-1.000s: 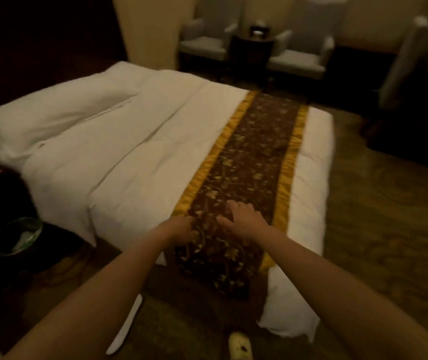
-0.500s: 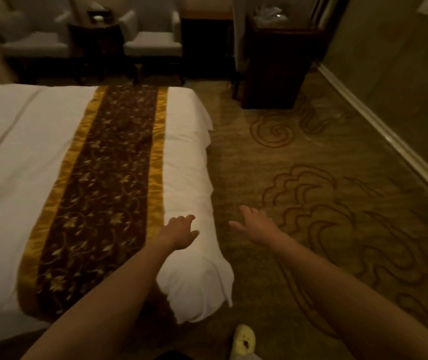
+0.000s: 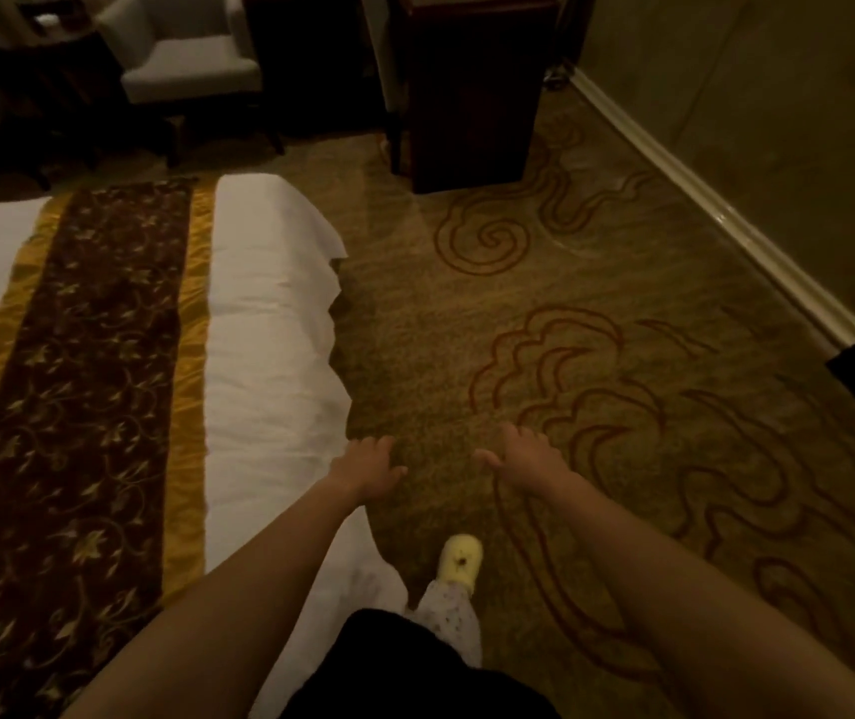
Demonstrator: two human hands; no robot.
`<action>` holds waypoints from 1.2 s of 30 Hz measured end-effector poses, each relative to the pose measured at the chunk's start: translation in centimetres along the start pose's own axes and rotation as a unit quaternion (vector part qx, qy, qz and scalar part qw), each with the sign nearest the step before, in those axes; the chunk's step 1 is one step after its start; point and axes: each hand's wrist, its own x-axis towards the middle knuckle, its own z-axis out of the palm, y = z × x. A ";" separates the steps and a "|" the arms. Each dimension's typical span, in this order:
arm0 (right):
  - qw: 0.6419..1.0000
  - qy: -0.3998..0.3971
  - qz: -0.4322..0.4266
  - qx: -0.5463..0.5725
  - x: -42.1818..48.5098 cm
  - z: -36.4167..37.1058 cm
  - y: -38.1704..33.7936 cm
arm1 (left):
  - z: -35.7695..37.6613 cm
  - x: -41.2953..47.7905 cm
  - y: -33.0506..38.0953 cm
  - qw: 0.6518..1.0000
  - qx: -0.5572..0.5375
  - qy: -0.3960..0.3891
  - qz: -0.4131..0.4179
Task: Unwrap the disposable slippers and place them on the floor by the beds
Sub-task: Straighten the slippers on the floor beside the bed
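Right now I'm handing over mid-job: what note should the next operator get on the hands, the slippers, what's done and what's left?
Left hand: open, holding nothing, at the edge of the bed.
Right hand: open, holding nothing, over the carpet.
Slippers: no wrapped pair in view; the yellow shoe is on the person's foot.
Done: nothing placed on the floor shown here.
Left: find the pair, unwrap it, set it by the beds.
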 end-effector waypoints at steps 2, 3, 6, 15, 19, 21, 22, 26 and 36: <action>1.000 -0.002 -0.002 0.000 3.2 -1.6 0.7 | -1.3 3.8 0.9 1.000 0.007 -0.012 0.002; 1.000 -0.004 -0.005 0.000 5.0 -2.5 1.1 | -1.9 5.8 1.3 1.000 0.008 -0.020 0.003; 1.000 -0.014 -0.003 -0.005 11.1 -5.8 1.9 | -4.4 12.2 2.5 0.999 -0.005 -0.036 0.007; 1.000 -0.012 -0.012 -0.019 27.4 -17.5 0.8 | -16.3 27.1 4.5 0.999 -0.022 -0.048 -0.012; 0.999 -0.032 -0.030 -0.030 34.7 -21.4 -0.5 | -21.1 32.6 4.0 0.998 -0.050 -0.044 -0.020; 0.998 -0.041 -0.033 -0.030 39.0 -23.0 -1.1 | -23.3 35.9 3.6 0.997 -0.055 -0.045 -0.029; 0.998 -0.044 -0.035 -0.031 41.2 -23.9 -1.5 | -24.4 37.6 3.4 0.997 -0.058 -0.046 -0.036; 0.996 -0.067 -0.055 -0.036 51.0 -27.3 -3.3 | -29.8 45.4 2.2 0.993 -0.083 -0.044 -0.065; 0.975 -0.071 -0.175 -0.114 71.8 -40.4 -13.9 | -45.7 59.3 -2.3 0.976 -0.160 0.005 -0.151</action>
